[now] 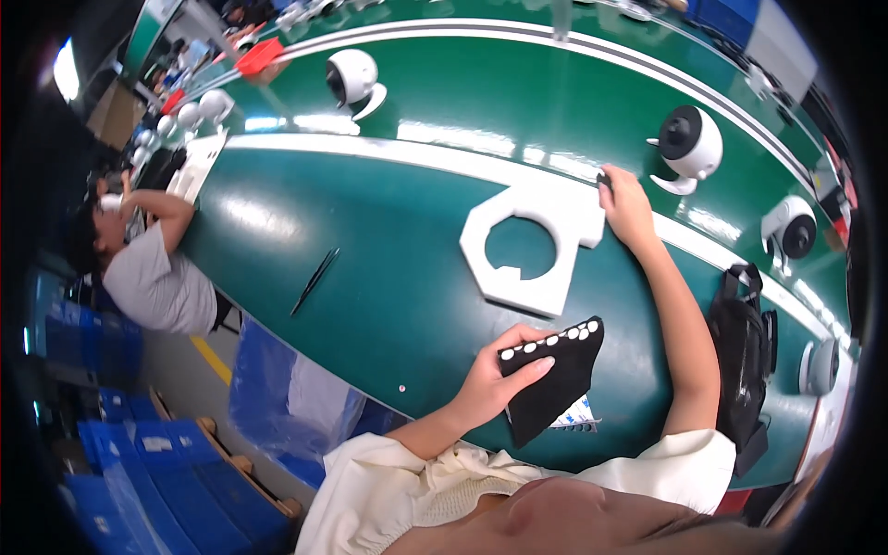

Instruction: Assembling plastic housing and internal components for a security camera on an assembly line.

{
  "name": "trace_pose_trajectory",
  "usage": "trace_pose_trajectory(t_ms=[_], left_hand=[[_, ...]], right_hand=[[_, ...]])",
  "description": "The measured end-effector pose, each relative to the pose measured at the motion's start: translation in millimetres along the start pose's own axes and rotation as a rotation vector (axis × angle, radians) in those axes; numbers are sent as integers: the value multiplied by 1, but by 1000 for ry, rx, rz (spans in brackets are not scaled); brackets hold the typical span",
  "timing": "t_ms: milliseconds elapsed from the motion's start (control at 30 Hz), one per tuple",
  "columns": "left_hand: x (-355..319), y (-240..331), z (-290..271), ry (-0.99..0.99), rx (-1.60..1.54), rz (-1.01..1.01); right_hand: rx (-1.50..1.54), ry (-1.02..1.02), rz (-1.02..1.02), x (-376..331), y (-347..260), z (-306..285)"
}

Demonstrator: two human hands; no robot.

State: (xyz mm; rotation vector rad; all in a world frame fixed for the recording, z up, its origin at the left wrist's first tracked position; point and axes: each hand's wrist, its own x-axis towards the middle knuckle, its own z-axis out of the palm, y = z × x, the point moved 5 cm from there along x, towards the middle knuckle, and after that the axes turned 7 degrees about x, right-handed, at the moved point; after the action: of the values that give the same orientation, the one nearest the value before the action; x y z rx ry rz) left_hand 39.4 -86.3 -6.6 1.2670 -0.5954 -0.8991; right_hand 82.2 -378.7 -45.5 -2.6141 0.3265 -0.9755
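Holding a black pad point(555, 379), left hand point(490, 384); right hand point(624, 208) touching white foam point(536, 236).

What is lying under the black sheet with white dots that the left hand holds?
Under the black sheet, held by the left hand, a white sheet with dark dots pokes out on the green table. Only its corner shows; the rest is covered.

The bench point(388, 305) is glossy green, throwing back the lights. The white foam tray point(541, 242) looks matt and soft. The black sheet point(553, 379) in the left hand point(495, 379) is matt, with smooth white dots. The far cameras point(689, 143) are shiny white plastic.
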Motion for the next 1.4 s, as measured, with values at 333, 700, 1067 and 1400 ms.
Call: trace_pose_trajectory(t_ms=[333,700,1067,1400], left_hand=[[-6,-8,8,116,573,32],[-6,-7,18,132,732,68],[-6,-13,5,131,719,45],[-4,-12,14,-102,860,158]], right_hand=[[435,-20,114,7,9,9],[620,-550,-33,-9,-36,10],[774,-473,-19,-6,-26,29],[819,-463,145,-5,-23,20]])
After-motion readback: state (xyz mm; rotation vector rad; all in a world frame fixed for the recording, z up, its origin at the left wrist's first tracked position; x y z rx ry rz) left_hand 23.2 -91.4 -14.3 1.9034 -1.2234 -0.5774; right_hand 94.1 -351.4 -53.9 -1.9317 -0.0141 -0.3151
